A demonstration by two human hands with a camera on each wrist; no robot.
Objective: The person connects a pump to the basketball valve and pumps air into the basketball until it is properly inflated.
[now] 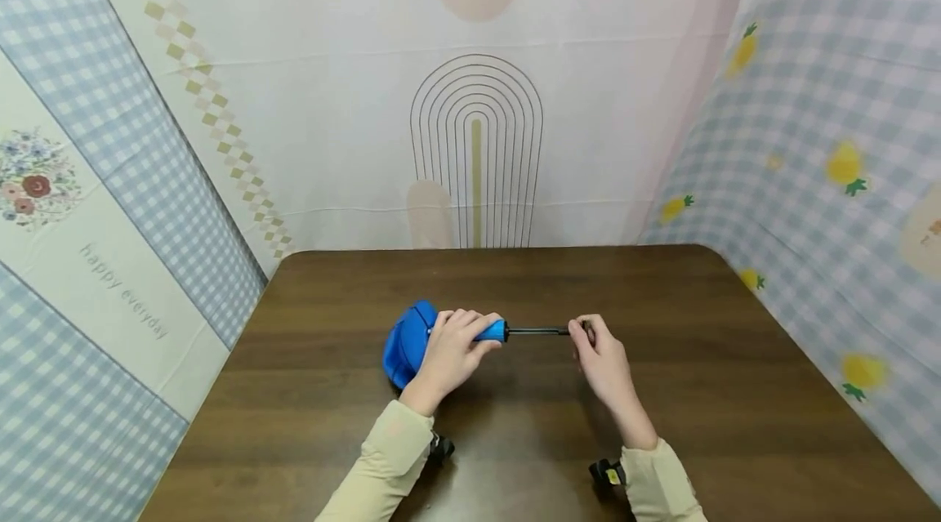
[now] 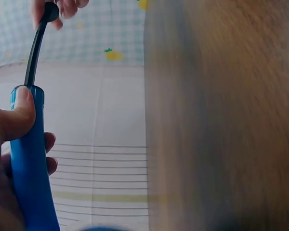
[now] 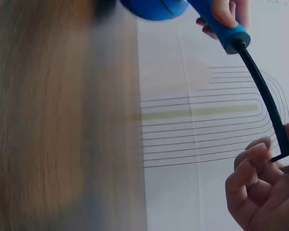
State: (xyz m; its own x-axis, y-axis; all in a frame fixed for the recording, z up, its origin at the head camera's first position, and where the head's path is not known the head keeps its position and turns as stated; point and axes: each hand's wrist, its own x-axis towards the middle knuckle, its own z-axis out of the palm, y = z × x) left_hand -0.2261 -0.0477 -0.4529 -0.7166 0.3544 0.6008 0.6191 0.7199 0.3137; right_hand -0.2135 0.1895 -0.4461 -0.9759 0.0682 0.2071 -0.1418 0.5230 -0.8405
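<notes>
A blue hand pump (image 1: pixel 491 331) lies sideways above the wooden table, its black rod (image 1: pixel 539 331) drawn out to the right. My left hand (image 1: pixel 450 349) grips the blue barrel (image 2: pixel 31 163), the thumb pressed near the end where the rod comes out. At the barrel's left end is a soft blue ball (image 1: pixel 407 345) with dark seams, dented and partly behind the left hand; the joint between them is hidden. My right hand (image 1: pixel 607 363) holds the small black T-shaped handle (image 3: pixel 285 155) at the rod's far end, with fingers curled about it.
The dark wooden table (image 1: pixel 331 440) reaches back to a white patterned cloth (image 1: pixel 338 138). Checked cloths hang at the left (image 1: pixel 147 97) and right (image 1: pixel 809 220). A small black wrist camera sits at each cuff, left (image 1: pixel 441 450) and right (image 1: pixel 606 475).
</notes>
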